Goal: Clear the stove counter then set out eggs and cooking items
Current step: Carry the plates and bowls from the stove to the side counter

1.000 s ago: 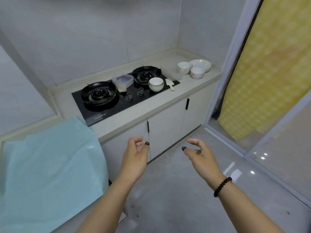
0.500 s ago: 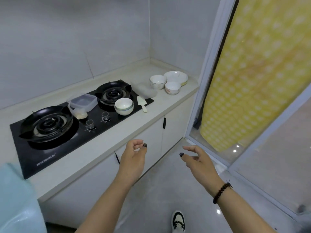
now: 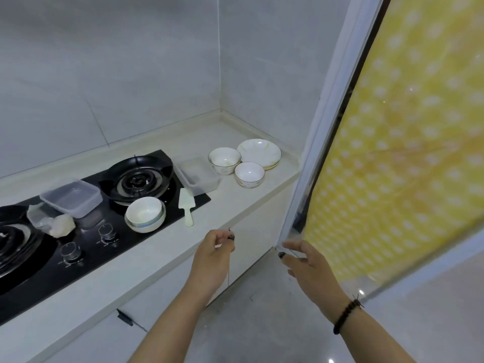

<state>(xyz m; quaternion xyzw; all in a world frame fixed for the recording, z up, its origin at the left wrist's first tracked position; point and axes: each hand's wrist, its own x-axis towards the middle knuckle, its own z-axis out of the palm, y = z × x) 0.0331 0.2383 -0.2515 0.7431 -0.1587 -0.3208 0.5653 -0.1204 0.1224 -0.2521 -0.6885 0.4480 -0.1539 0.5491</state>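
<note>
Head view: both hands hang in front of the counter (image 3: 199,244) edge and hold nothing. The left hand (image 3: 214,255), at 6 o'clock, has its fingers loosely curled; the right hand (image 3: 306,265), toward 4 o'clock, is relaxed and half open. The stove (image 3: 86,247) runs out to 9 o'clock. On it sit stacked bowls (image 3: 145,214), a pale scoop (image 3: 186,205), a plastic box (image 3: 72,197) and a small bag (image 3: 52,221). Past its right end lie a clear tray (image 3: 197,175), two bowls (image 3: 224,159) and a plate (image 3: 259,153). The crockery is probably hard, smooth and breakable, best lifted with fingers under the base and a thumb over the rim. The box looks light.
</note>
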